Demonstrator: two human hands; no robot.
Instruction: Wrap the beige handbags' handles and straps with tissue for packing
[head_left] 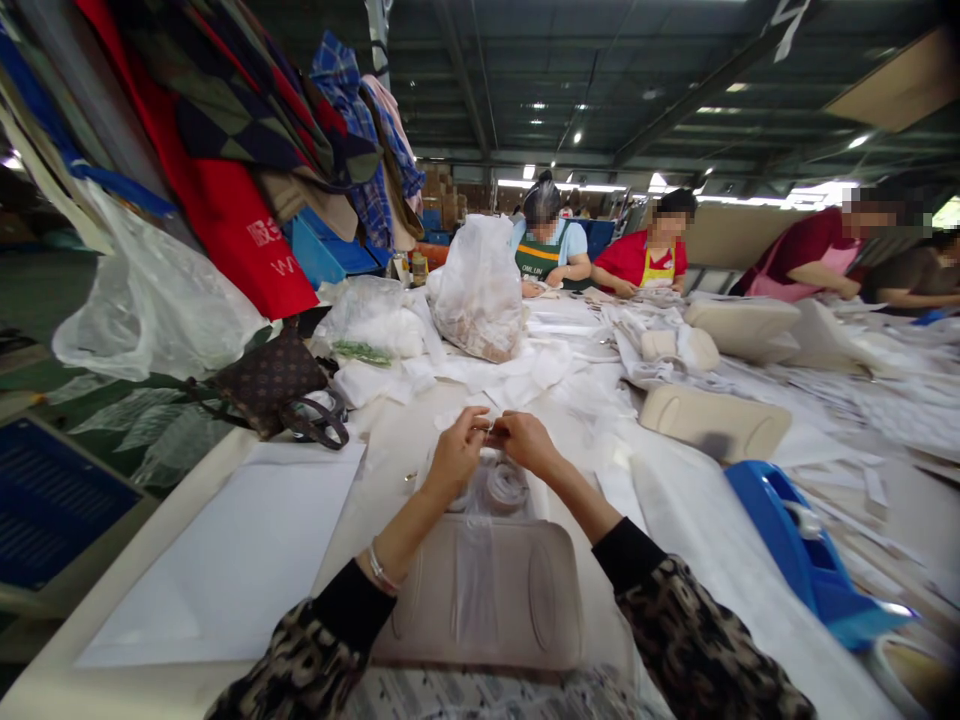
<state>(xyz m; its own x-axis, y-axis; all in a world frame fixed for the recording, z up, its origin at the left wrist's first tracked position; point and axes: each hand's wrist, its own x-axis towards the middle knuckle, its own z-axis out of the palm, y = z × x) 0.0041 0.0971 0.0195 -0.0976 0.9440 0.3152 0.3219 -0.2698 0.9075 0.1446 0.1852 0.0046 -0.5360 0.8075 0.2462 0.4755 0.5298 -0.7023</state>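
My left hand [456, 455] and my right hand [525, 441] meet above the table, fingers pinched together on the top edge of a clear plastic bag [480, 520]. The bag hangs down over a beige padded cushion [487, 600] lying flat in front of me. White rolled pieces [506, 487] show through the plastic just below my hands. Both sleeves are dark with a leopard print, and a bracelet sits on my left wrist.
A blue tape dispenser [802, 550] sits to the right, a white sheet [240, 550] to the left, a dark patterned handbag [274, 385] beyond it. More beige cushions [712, 420] and a stuffed plastic sack [480, 290] lie further back. Several people work across the table [675, 500].
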